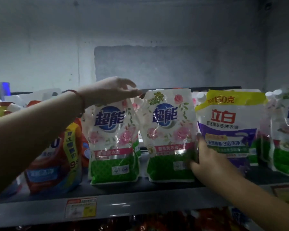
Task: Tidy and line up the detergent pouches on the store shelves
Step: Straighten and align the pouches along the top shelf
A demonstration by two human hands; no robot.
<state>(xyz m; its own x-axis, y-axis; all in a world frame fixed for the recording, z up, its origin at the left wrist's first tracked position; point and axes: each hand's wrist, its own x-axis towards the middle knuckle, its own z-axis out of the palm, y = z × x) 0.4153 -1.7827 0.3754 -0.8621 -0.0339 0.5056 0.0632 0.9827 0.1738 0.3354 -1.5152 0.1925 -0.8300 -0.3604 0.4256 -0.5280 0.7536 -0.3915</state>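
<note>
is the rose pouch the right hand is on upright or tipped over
Upright: the rose pouch stands on its green base on the shelf, the right hand at its lower right edge.

The detergent pouches (169, 139) are thin glossy plastic film, crinkled and catching glints of light; the purple pouch (228, 125) looks equally shiny. The shelf (140, 197) is smooth grey painted metal, its price label (81, 207) paper, the back wall (140, 30) matt and blotchy
</note>
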